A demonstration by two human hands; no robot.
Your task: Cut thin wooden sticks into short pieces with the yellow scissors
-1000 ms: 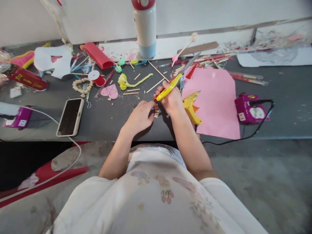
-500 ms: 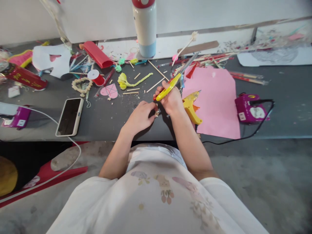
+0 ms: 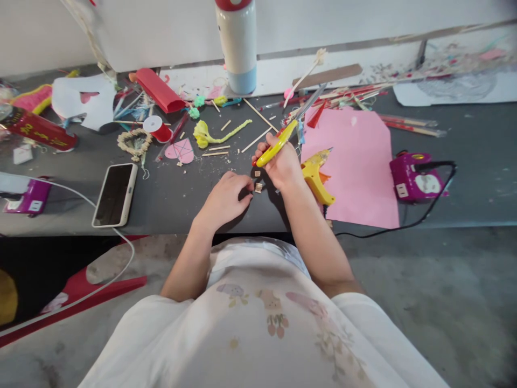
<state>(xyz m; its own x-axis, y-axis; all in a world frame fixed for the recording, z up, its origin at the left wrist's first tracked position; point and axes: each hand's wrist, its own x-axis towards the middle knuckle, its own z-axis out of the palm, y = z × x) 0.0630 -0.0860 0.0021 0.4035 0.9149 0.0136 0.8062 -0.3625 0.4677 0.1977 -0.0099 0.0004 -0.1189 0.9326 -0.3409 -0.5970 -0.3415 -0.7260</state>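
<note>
My right hand (image 3: 285,164) is closed around a pair of scissors (image 3: 278,145) with yellow handles, its metal blades pointing away from me toward the upper right. A few inches to the left, my left hand (image 3: 228,199) rests low over the grey table with thumb and forefinger apart and nothing between them. Just beyond its fingertips lies a small wooden piece (image 3: 258,187), with a smaller wooden bit (image 3: 257,173) above it. Beside my right wrist a yellow glue gun (image 3: 317,175) lies on the edge of a pink sheet (image 3: 355,178).
Thin wooden sticks (image 3: 216,153) and a yellow twisted cord flower (image 3: 205,134) lie ahead. A phone (image 3: 115,195) and red spool (image 3: 161,131) are left; a tall bottle (image 3: 239,48) stands at the back. A purple corded box (image 3: 418,178) sits right.
My left hand has drawn back slightly to the left and let go of the small wooden piece, which now lies on the table. My right hand keeps the scissors nearly in place.
</note>
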